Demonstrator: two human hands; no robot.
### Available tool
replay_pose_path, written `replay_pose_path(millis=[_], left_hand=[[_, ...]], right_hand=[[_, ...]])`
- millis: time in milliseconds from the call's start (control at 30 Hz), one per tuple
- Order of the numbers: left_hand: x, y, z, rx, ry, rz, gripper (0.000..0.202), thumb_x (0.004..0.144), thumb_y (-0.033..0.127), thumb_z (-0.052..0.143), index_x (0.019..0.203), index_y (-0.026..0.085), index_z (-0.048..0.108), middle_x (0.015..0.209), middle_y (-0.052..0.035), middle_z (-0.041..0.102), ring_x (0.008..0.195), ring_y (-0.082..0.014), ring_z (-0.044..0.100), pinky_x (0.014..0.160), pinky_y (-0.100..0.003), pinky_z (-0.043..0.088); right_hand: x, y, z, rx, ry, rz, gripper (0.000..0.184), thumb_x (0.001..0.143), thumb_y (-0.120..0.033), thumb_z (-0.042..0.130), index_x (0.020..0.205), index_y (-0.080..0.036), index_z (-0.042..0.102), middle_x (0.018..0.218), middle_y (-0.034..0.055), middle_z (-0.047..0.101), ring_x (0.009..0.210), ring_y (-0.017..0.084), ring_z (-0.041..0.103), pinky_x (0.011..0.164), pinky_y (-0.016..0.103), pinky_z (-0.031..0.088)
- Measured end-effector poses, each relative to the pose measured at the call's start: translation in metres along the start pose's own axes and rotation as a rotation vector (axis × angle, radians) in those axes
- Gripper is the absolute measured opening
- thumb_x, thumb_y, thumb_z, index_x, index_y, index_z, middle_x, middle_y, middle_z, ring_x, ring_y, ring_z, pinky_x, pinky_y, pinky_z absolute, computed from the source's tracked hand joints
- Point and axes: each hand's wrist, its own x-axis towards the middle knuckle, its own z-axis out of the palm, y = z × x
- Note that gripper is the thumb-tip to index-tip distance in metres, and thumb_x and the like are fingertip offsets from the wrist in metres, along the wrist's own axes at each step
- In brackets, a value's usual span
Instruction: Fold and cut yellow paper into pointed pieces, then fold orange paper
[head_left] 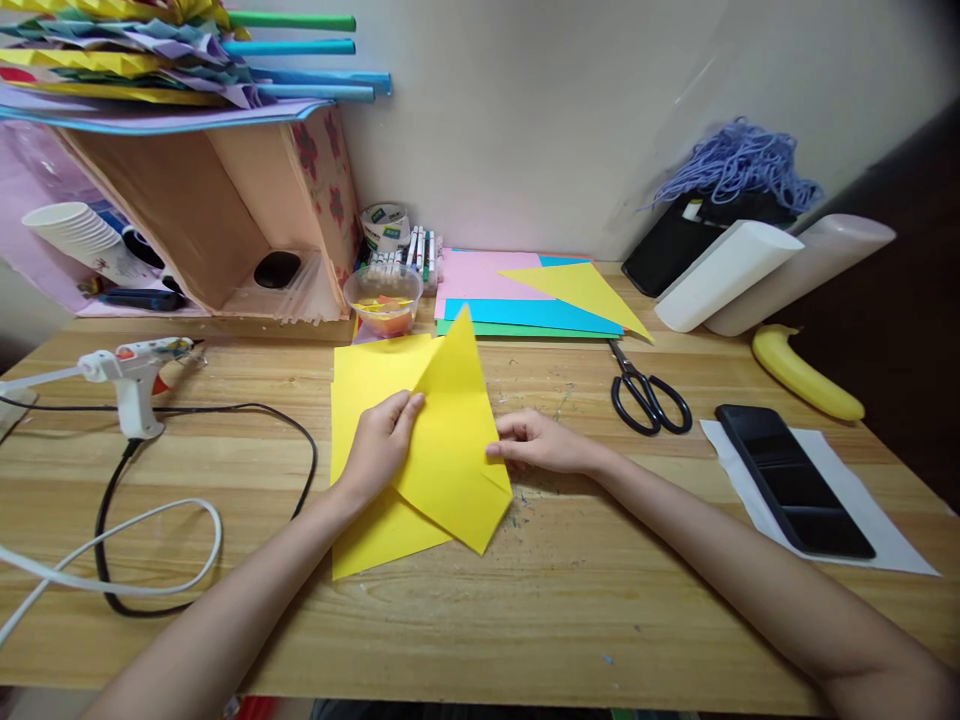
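Observation:
A yellow paper sheet [450, 440] lies on the wooden table [525, 600], partly folded so a pointed flap stands up toward the wall. My left hand [382, 445] rests on the left side of the fold, fingers laid flat and pressing the paper down. My right hand [536, 445] pinches the paper's right edge between thumb and fingers. A second yellow sheet [367, 375] shows beneath the folded part.
Black scissors [649, 395] lie right of the paper. A phone [791, 480] on white paper, a banana [802, 375], coloured sheets [517, 295], a small bowl [382, 300], a glue gun [131, 375] with cables, and a cardboard shelf [217, 210] surround the work spot.

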Motion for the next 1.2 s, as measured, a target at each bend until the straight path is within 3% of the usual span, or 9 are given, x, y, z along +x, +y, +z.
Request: replay_pose_path(millis=[67,167,367,467,600,733,900,1033,1200], left_hand=[[-0.002,0.003,0.001,0.039,-0.093,0.05,0.034,0.086,0.039,0.037,0.059,0.019,0.035,0.055,0.0046,0.038,0.054,-0.01,0.037,0.053,-0.022,0.027],[-0.005,0.008,0.001,-0.002,-0.13,0.055,0.035,0.085,0.042,0.038,0.06,0.018,0.039,0.057,0.0041,0.04,0.055,-0.0105,0.038,0.054,-0.022,0.029],[0.003,0.002,-0.004,-0.489,-0.031,-0.165,0.042,0.081,0.057,0.036,0.079,0.018,0.05,0.066,-0.0006,0.053,0.059,-0.0139,0.049,0.055,-0.024,0.039],[0.003,0.001,-0.003,-0.727,-0.134,-0.253,0.06,0.08,0.066,0.017,0.092,0.017,0.049,0.061,-0.0021,0.055,0.051,-0.0145,0.052,0.051,-0.027,0.042],[-0.012,0.01,0.002,-0.664,-0.43,-0.079,0.073,0.078,0.069,0.008,0.092,0.016,0.056,0.079,-0.0107,0.064,0.072,-0.0194,0.061,0.069,-0.032,0.047],[-0.026,0.018,0.008,-0.395,-0.594,0.124,0.055,0.076,0.064,0.038,0.102,0.019,0.057,0.102,-0.0095,0.062,0.095,-0.0233,0.057,0.085,-0.035,0.043],[-0.029,0.021,0.013,-0.16,-0.502,0.105,0.043,0.074,0.047,0.056,0.111,0.024,0.054,0.107,-0.0059,0.061,0.098,-0.0223,0.056,0.087,-0.036,0.042],[-0.029,0.019,0.015,-0.201,-0.366,0.026,0.026,0.083,0.041,0.045,0.095,0.023,0.06,0.095,-0.0046,0.065,0.087,-0.0188,0.059,0.078,-0.031,0.046],[-0.026,0.017,0.014,-0.19,-0.259,-0.024,0.033,0.086,0.04,0.039,0.071,0.019,0.061,0.073,-0.0031,0.064,0.07,-0.0164,0.059,0.067,-0.029,0.046]], right_hand=[[0.001,0.001,0.001,0.004,0.026,-0.017,0.03,0.075,-0.04,0.06,0.077,-0.01,0.061,0.067,0.0022,0.062,0.053,0.009,0.054,0.047,0.019,0.039],[0.002,0.003,0.002,0.01,0.08,0.002,0.034,0.076,-0.04,0.058,0.058,-0.012,0.055,0.048,-0.0024,0.052,0.042,0.006,0.045,0.043,0.019,0.033],[0.009,0.012,-0.001,0.174,0.396,-0.097,0.035,0.072,-0.045,0.061,0.057,-0.015,0.051,0.035,-0.0076,0.04,0.031,0.004,0.031,0.034,0.019,0.022],[0.013,0.015,-0.007,0.214,0.501,-0.171,0.033,0.073,-0.045,0.061,0.063,-0.015,0.053,0.034,-0.0087,0.039,0.03,0.004,0.028,0.033,0.019,0.021],[0.013,0.016,-0.011,0.259,0.494,-0.199,0.03,0.07,-0.042,0.066,0.073,-0.013,0.057,0.044,-0.0025,0.055,0.037,0.006,0.045,0.038,0.018,0.034],[0.012,0.017,-0.01,0.309,0.463,-0.182,0.032,0.066,-0.04,0.07,0.076,-0.013,0.057,0.05,0.0002,0.061,0.041,0.009,0.053,0.043,0.018,0.041],[0.012,0.014,-0.007,0.314,0.424,-0.163,0.033,0.067,-0.043,0.068,0.062,-0.012,0.057,0.049,0.0012,0.06,0.041,0.008,0.052,0.043,0.019,0.041],[0.01,0.01,-0.003,0.263,0.395,-0.121,0.029,0.064,-0.038,0.071,0.072,-0.012,0.061,0.054,0.0007,0.062,0.047,0.01,0.054,0.049,0.021,0.043],[0.007,0.012,0.002,0.059,0.362,-0.057,0.026,0.067,-0.039,0.067,0.065,-0.014,0.061,0.059,0.002,0.061,0.055,0.013,0.055,0.056,0.026,0.044]])
